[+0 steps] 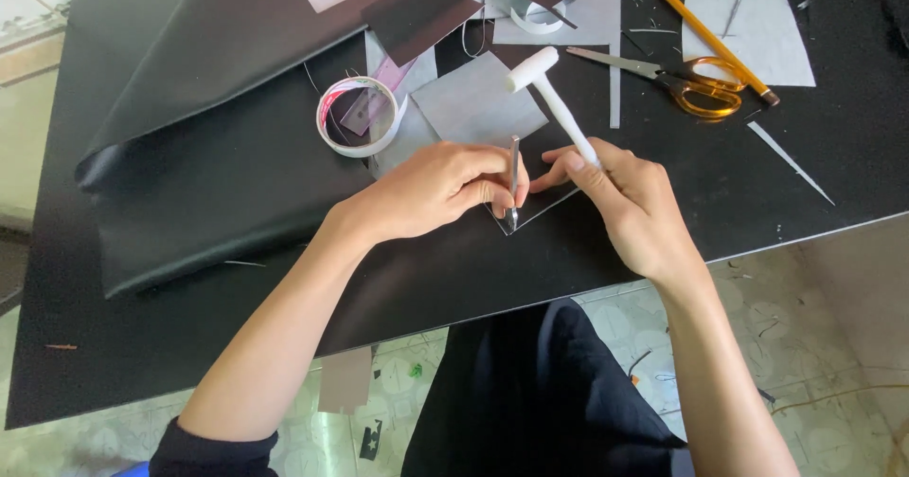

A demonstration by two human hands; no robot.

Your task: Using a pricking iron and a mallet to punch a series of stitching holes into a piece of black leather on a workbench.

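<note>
While the left grip point(445, 188) pinches a metal punch point(514, 179), the right grip point(625, 188) clasps a white mallet point(554, 103).

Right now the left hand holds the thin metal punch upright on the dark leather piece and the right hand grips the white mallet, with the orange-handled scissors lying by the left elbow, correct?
Not quite. The head view shows the orange-handled scissors at the table's far right, beside the orange pencil. The rest holds: left hand on the thin metal punch, right hand gripping the white mallet.

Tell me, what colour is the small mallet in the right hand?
White, seen clearly in the head view: the small mallet.
</note>
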